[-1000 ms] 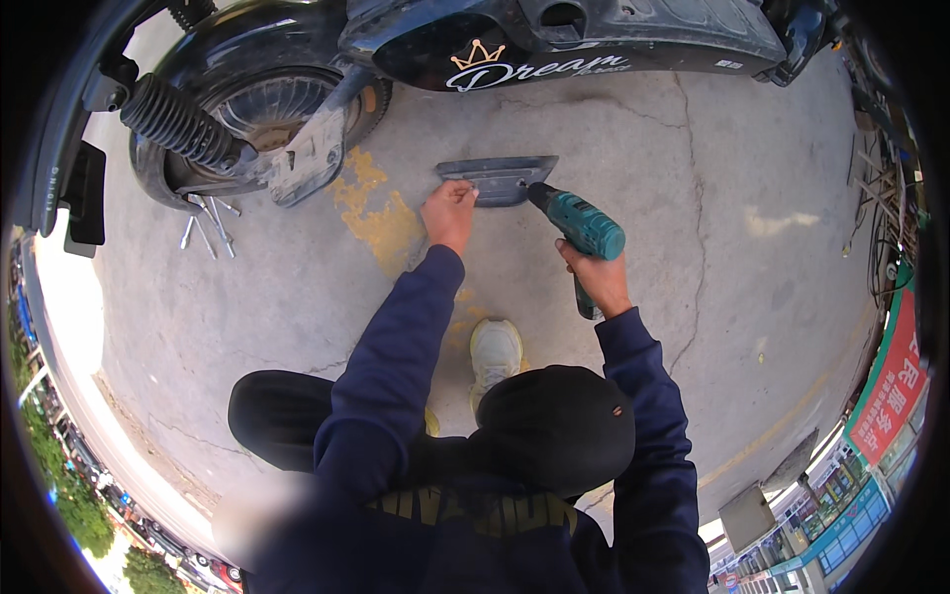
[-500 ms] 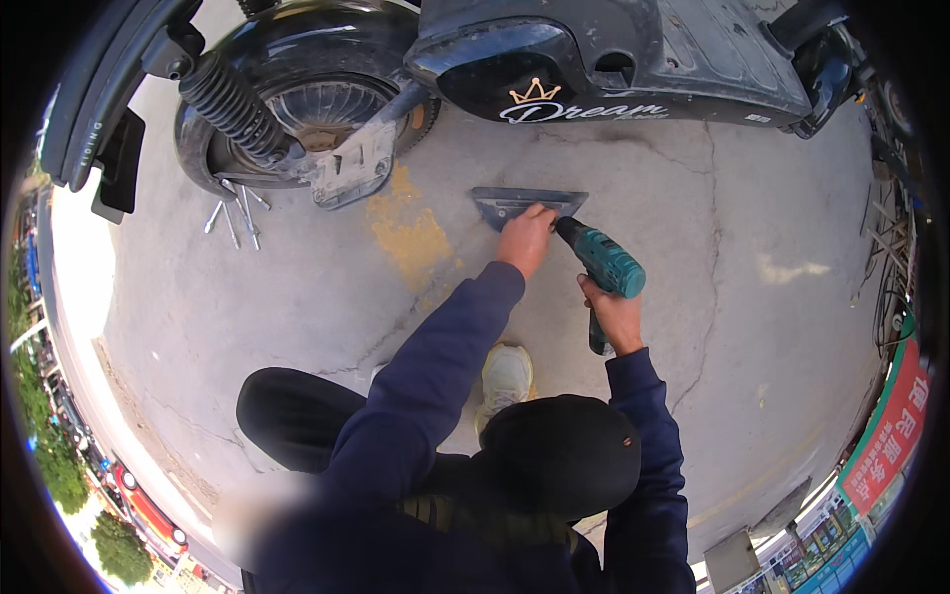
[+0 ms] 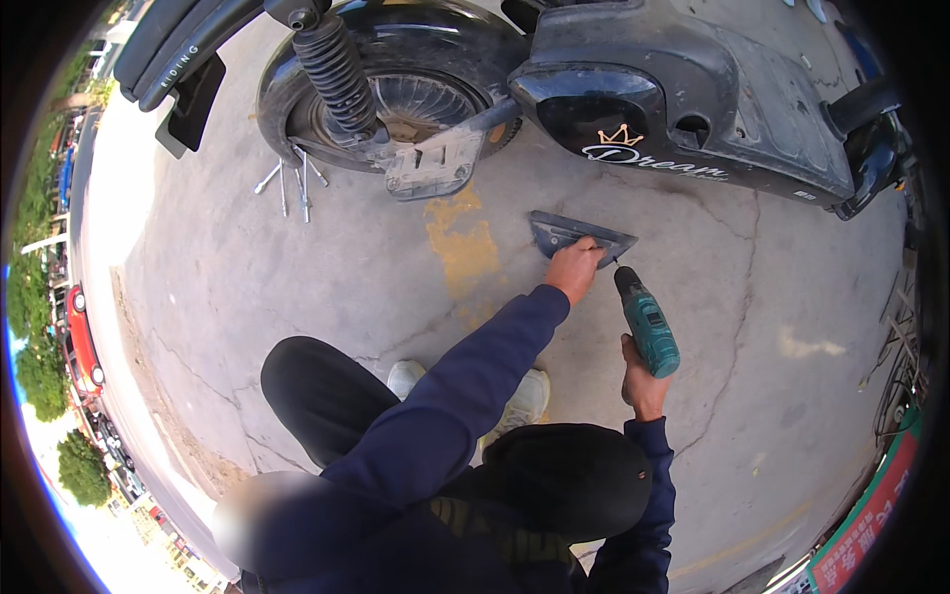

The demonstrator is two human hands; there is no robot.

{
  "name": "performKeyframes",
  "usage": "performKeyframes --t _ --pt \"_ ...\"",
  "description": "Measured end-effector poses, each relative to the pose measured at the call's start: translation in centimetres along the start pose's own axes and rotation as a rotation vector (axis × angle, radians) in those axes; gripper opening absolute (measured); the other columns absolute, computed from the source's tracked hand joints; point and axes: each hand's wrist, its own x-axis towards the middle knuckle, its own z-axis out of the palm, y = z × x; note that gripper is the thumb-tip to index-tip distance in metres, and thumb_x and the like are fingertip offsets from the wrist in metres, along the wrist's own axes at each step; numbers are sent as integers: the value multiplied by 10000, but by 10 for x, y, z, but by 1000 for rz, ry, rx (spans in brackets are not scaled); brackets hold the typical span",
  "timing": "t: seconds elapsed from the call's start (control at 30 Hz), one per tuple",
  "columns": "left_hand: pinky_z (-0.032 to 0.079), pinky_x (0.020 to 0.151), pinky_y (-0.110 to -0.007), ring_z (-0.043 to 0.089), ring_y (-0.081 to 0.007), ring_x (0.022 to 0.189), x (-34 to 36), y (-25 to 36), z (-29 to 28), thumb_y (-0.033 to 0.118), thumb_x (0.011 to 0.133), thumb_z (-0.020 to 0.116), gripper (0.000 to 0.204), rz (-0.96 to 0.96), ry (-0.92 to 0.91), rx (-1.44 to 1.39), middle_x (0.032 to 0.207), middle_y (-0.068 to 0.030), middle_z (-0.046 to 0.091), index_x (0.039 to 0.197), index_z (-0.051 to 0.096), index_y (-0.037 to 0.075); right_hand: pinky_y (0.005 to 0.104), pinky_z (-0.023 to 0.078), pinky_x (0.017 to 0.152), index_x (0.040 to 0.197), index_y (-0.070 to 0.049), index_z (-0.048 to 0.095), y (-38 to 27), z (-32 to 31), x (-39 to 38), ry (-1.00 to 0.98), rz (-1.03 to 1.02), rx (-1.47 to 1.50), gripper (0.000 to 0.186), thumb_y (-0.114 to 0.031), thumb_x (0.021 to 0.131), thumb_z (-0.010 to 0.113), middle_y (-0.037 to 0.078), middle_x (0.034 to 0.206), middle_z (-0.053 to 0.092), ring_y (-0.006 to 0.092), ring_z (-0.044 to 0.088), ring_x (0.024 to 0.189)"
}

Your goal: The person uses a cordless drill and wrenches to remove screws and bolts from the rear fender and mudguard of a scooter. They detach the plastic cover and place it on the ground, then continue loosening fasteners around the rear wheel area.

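Teal-and-black casing marks the power drill [image 3: 650,332], gripped by the right hand [image 3: 643,381], whose fingers wrap its handle beneath the body; the trigger finger is hidden from where I stand. The chuck points away from the wearer and toward the dark panel [image 3: 554,230], the bit's tip reaching the panel's right end, though contact cannot be confirmed. That panel, a long, tapering piece, lies on the concrete floor [image 3: 802,436] just beyond the left hand [image 3: 574,270], probably because the ground gives it firm backing. The left hand rests on the panel's near side with fingers bunched together, beside the bit; whether they pinch the panel's edge or some small part cannot be told. Such a placing would steady the panel while leaving the drill's line unobstructed. Ahead of both hands stands a black scooter [image 3: 683,109], apart from the panel. Several slim metal tools [image 3: 302,193] lie fanned beside its wheel, well to the left of the left hand, presumably set there to keep the space around the panel uncluttered.
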Motion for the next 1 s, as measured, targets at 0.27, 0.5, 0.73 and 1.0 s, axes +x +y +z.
performKeyframes --t 0.27,0.5,0.73,1.0 --pt "555 874 -365 681 -291 1000 -27 6 -62 77 900 656 235 -26 -98 -361 1177 -126 664 1126 698 31 306 509 705 1202 19 627 -55 -1 -10 -250 101 503 366 -184 912 721 44 859 628 153 625 770" --pt "519 934 -372 636 -191 1087 17 38 -246 375 1095 394 428 -423 -241 -1341 1229 -83 640 1335 533 49 328 503 649 1103 -32 680 -144 27 37 -21 -964 -227 351 -47 755 721 87 783 621 253 621 677" --pt "510 961 -418 632 -254 1112 24 36 -310 302 1100 366 349 -434 -231 -1388 1263 -144 628 1275 528 48 382 498 677 1101 -58 656 -185 67 28 18 -1061 -427 366 -100 739 694 75 798 593 262 625 765" --pt "539 899 -399 663 -242 1041 17 41 -297 351 1085 432 349 -488 -120 -1396 1190 -139 651 1196 541 38 379 523 657 1014 -40 636 -163 144 0 55 -565 22 237 -116 809 728 119 811 676 297 679 726"
